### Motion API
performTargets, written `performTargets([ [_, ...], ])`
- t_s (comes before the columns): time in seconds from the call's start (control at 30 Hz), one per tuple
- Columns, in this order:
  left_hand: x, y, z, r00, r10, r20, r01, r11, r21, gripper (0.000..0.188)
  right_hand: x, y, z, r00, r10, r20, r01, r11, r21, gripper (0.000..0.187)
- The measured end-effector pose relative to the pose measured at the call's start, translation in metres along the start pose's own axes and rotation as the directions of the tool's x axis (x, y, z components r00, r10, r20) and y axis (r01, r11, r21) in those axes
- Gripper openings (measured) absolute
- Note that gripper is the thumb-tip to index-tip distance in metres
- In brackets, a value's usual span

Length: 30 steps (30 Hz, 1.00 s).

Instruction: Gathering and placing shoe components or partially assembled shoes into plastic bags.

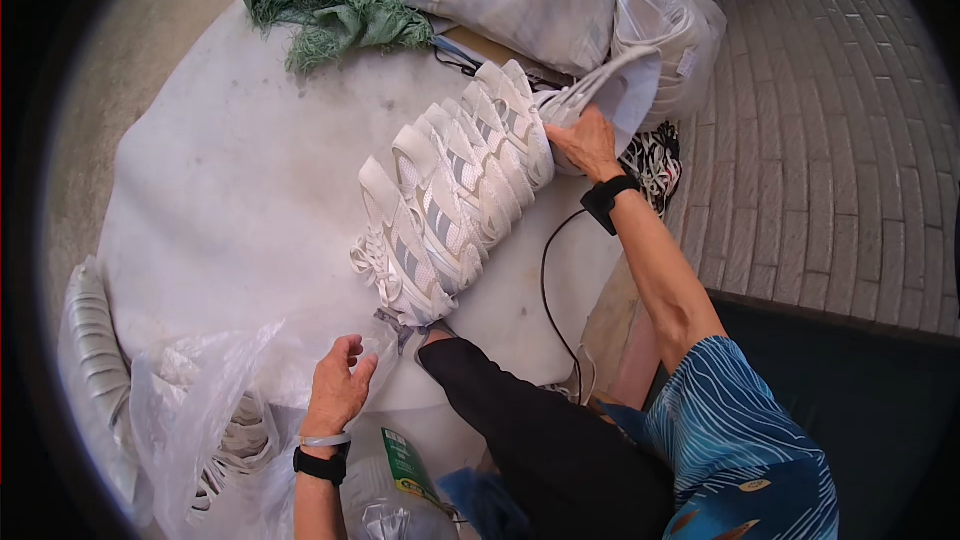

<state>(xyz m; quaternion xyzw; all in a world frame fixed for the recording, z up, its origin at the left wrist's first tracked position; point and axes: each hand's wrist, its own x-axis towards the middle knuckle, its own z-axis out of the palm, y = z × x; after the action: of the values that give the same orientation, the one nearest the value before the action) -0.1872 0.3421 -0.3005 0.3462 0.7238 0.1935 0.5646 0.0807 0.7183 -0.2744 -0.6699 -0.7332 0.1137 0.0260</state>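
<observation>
A row of nested white shoe uppers (455, 190) with grey and beige trim lies slantwise across the pale sheet (240, 190). White laces hang at its near left end. At its far right end my right hand (585, 143) is closed on the last white upper, with the thumb on top and most fingers hidden. Pale curved edges (600, 80) rise just beyond that hand. My left hand (340, 380) hovers beside the clear plastic bag (215, 370), with its fingers loosely bent and apart, and no object shows in it. My foot and black trouser leg (520, 410) lie just below the row.
Green frayed cloth (330, 0) and a stuffed white bag (515, 0) lie at the back. Another filled plastic bag (670, 30) stands back right. A black cable (545, 280) runs near my right arm. A clear container (390, 500) with a green label stands below my left hand.
</observation>
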Motion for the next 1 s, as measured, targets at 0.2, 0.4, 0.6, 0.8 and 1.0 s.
performTargets([
  [0.2, 0.002, -0.005, -0.001, 1.0, -0.021, 0.012, 0.021, 1.0, -0.002, 0.041, -0.001, 0.013, 0.035, 0.983, 0.128, -0.132, -0.103, 0.978, 0.183, 0.08],
  [0.4, -0.011, 0.0, -0.006, 1.0, -0.024, 0.009, 0.024, 0.999, -0.029, 0.041, 0.005, 0.008, 0.042, 0.981, 0.14, -0.134, -0.115, 0.977, 0.181, 0.067],
  [0.6, -0.062, -0.015, -0.054, 0.998, -0.018, -0.063, 0.016, 1.0, -0.026, 0.038, -0.036, 0.04, 0.028, 0.977, 0.073, -0.2, -0.034, 0.981, 0.19, 0.061],
  [0.8, -0.159, -0.012, -0.082, 0.984, -0.144, -0.105, 0.132, 0.985, -0.115, 0.035, -0.026, 0.068, 0.028, 0.924, 0.308, -0.226, -0.259, 0.94, 0.224, 0.067],
  [1.0, -0.326, 0.053, -0.107, 0.912, -0.384, -0.145, 0.32, 0.887, -0.333, 0.058, 0.005, 0.024, -0.003, 0.919, 0.381, -0.099, -0.355, 0.911, 0.21, 0.062],
])
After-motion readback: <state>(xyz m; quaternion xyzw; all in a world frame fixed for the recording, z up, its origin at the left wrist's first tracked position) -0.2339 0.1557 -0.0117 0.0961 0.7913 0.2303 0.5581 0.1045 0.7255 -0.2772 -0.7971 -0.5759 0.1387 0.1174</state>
